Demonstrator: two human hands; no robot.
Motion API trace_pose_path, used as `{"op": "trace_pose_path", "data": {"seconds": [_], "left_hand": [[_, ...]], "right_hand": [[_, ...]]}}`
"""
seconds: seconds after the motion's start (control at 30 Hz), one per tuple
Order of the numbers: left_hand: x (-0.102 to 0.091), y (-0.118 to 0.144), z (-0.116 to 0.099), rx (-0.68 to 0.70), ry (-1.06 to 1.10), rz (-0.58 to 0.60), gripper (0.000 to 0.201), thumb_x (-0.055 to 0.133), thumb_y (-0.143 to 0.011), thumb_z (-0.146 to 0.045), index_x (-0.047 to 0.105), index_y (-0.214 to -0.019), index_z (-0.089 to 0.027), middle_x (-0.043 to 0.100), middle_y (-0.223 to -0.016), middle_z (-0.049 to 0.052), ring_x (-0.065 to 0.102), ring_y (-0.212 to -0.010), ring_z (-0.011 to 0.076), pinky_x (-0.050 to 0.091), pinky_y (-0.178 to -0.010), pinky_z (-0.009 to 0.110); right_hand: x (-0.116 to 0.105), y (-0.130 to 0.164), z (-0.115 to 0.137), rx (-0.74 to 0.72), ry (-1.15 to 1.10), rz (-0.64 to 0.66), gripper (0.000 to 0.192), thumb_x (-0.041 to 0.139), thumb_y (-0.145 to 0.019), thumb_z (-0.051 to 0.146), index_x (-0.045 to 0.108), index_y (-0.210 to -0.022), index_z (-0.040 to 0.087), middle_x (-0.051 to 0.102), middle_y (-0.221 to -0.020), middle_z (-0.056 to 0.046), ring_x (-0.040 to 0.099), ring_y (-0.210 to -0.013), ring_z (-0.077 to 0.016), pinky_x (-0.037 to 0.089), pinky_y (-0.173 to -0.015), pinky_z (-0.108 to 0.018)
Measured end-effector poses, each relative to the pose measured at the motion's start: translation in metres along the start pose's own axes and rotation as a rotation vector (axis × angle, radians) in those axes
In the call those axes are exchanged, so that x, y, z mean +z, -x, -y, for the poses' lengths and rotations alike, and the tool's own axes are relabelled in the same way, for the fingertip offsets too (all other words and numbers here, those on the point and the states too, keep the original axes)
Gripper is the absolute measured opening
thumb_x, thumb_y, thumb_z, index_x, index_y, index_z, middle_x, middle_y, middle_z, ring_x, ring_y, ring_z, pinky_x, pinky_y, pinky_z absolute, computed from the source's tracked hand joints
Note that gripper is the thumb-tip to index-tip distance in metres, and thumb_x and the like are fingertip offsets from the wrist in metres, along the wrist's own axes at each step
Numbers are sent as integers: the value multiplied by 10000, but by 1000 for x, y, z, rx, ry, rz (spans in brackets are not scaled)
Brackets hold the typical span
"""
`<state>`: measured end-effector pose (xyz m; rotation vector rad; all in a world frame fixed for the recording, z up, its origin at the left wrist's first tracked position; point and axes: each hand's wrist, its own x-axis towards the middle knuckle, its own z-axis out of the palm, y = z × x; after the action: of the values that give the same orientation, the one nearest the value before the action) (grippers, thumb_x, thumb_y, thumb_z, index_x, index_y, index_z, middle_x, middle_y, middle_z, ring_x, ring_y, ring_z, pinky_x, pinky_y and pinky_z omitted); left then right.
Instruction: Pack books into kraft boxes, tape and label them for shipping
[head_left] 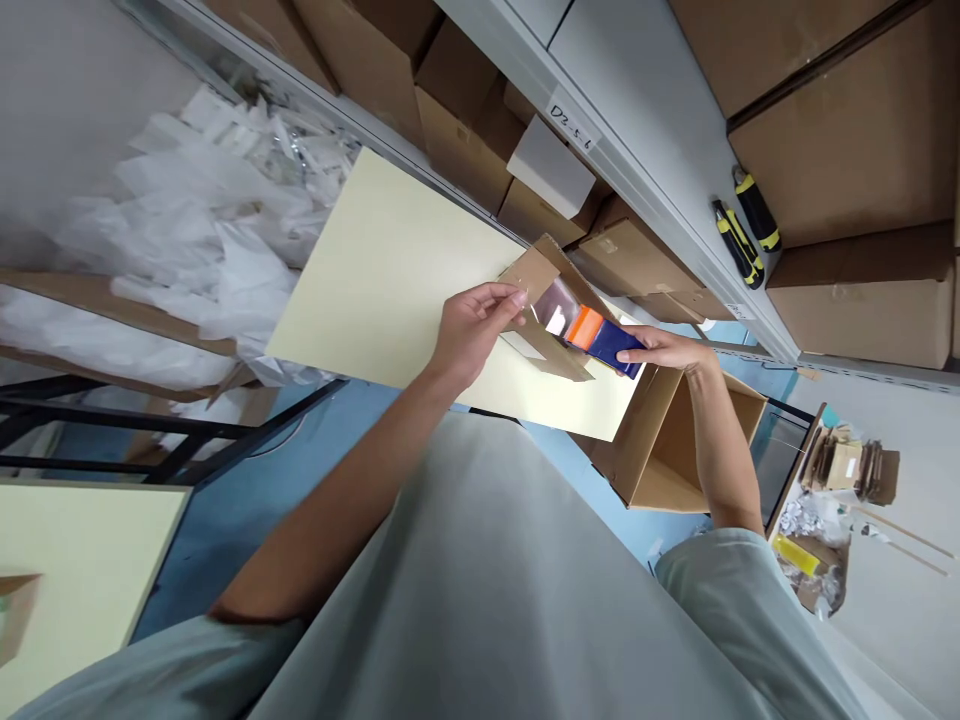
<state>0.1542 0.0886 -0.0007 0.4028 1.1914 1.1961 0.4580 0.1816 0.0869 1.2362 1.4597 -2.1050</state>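
**Packet in clear wrap, orange and dark blue — held at small cardboard box**

Packet (596, 335): flat item in clear wrap, one part orange, one part dark blue, a glossy see-through end towards the box. Held above the pale yellow tabletop (375, 280), with that clear end at the opening of the small cardboard box (541, 305); how far in it sits cannot be told.

Right hand (664, 350): fingers closed on the blue end of the packet, thumb on top.

Left hand (472, 325): thumb and fingertips pinched together on the edge of the small box's raised flap, at the near side of the opening.

Small cardboard box: brown, flaps open, resting on the tabletop near its far right corner.

Surroundings:
- Large open carton (667, 450), brown, just beside the table's right edge and below the right forearm.
- Two utility knives (742, 230), yellow and black, lying on the grey shelf (645, 110) well apart from the hands.
- Stacked brown cartons on the shelving above and below the grey shelf.
- Heap of white plastic bags (187, 210) left of the table.
- Cardboard scraps and wrappers (832, 490) on the floor at the far right.
- Blue floor (247, 500) under the table.
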Motion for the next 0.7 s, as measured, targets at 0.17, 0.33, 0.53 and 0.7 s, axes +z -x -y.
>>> {"op": "trace_pose_path", "data": {"seconds": [0.17,0.33,0.53,0.7], "left_hand": [[8,-7,-6,7,32,11,302,954,-813,-445,783,-877,-205,764,-863,39,708,-768,157,606,-867,353],[10,-8,-6,16,25,24,354,967,-787,-481,783,-881,-194,781,-893,43,713,-761,155,615,-864,354],[8,-13,5,29,44,12,445,976,-747,-569,779,-885,-194,780,-885,41,716,-747,153,635,-833,351],[5,-24,15,33,76,0,452,976,-744,-581,773,-877,-200,756,-840,31,709,-729,148,641,-813,349]], "right_hand": [[-12,37,27,-76,73,-170,560,866,-934,598,723,-1287,187,797,-993,-57,753,-866,-207,654,-776,-314],[-37,17,29,-81,77,-245,594,894,-903,608,725,-1268,171,802,-976,-55,754,-853,-216,645,-748,-305],[-35,-19,21,-74,8,-91,521,892,-921,555,732,-1211,152,793,-929,-33,736,-796,-184,622,-729,-283],[-30,-31,5,-98,-96,-33,513,892,-913,575,725,-1164,159,790,-893,-23,722,-761,-166,608,-729,-274]]}}
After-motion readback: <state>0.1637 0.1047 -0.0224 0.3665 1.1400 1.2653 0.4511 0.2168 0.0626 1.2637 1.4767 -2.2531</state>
